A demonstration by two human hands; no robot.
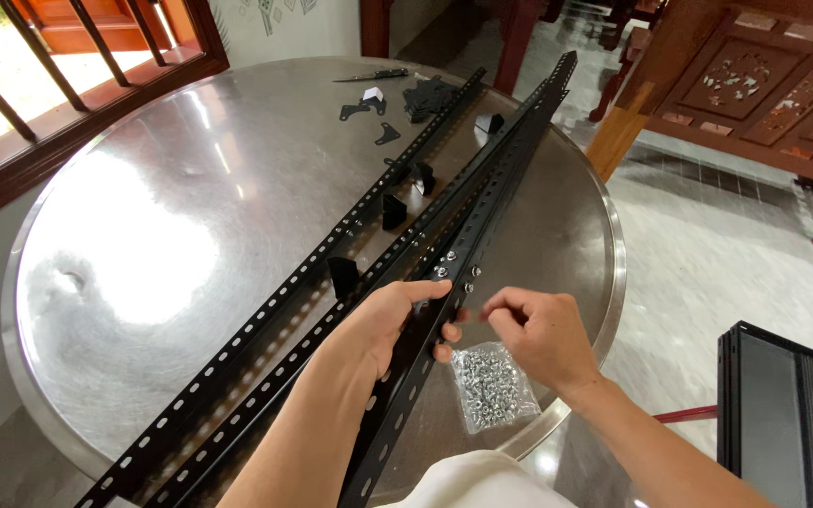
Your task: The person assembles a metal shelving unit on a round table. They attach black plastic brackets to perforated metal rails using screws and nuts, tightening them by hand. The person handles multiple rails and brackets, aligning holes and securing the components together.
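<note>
- We see our left hand point(390, 325) wrapped around a long black perforated steel angle rail point(468, 246), thumb on top and fingers curled underneath, steadying it where it lies slantwise across the round, shiny stainless-steel table point(143, 245).
- Our right hand point(543, 331) hovers just beside that rail with fingertips pinched together (whether a small fastener sits between them, we cannot tell).
- Several small silver bolts point(446, 264) already sit in the rail's holes just above our left hand.
- A clear plastic bag of silver nuts and bolts point(491, 384) lies under our right hand, near the table's edge.
- Two more black slotted rails point(275, 310) lie to the left, with black triangular plastic corner pieces point(393, 211) between them and flat black brackets point(364, 110) at the far side.
- Risks, as we judge them: the bag sits close to the rim and a nudge from our wrist could spill it to the tiled floor point(708, 254); a tiny fastener could slip from the pinch and roll on the slick metal; the long rail could pivot if our left grip loosens.
</note>
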